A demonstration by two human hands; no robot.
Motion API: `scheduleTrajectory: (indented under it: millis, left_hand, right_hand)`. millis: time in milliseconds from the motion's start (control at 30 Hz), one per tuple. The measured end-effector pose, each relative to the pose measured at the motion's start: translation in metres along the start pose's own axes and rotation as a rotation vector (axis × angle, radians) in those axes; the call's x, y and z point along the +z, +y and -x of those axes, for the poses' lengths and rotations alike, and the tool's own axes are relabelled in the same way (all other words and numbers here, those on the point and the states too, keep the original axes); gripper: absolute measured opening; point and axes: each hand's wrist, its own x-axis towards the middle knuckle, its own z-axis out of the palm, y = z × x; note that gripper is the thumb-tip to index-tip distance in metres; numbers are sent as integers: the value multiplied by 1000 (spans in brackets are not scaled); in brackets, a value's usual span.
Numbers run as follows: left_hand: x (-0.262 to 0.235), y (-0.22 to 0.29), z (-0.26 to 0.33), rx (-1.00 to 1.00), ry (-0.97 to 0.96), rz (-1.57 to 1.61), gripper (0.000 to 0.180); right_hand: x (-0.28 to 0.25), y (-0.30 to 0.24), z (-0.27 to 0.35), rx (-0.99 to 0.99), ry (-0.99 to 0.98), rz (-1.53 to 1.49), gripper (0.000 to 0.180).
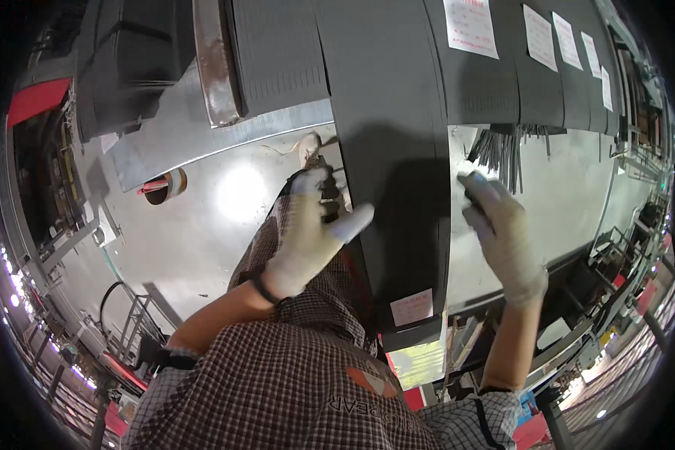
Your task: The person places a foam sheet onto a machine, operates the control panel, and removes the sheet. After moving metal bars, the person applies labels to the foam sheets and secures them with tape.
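Note:
A long dark-grey board or folded sheet (401, 202) runs from the far side toward my body, between my two hands. A white label (412, 307) with red print is stuck near its near end. My left hand (307, 229), in a pale glove, hovers beside the board's left edge with thumb and fingers spread; it is slightly blurred. My right hand (506, 236), also gloved with darker fingertips, is off the right edge, fingers bent and thumb apart. Neither hand visibly holds anything. My shadow falls over the board's middle.
More dark-grey boards (484, 94) with white labels stand in a row at the far right. Thin dark strips (496, 157) hang below them. A metal table edge (225, 135) and brown metal bar (217, 67) lie far left. A round container (166, 186) rests below the table edge.

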Motion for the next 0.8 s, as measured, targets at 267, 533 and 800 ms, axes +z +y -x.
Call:
scheduleTrajectory:
  millis: [267, 533, 800]
  left_hand:
    - [-71, -22, 28, -690, -310, 922, 10]
    - [78, -88, -58, -801, -316, 1446, 46]
    - [121, -76, -79, -84, -665, 210, 50]
  right_hand:
    - [-43, -43, -29, -338, -535, 16, 35]
    - [55, 116, 1, 381, -256, -516, 28]
    - [100, -78, -16, 334, 220, 207, 106]
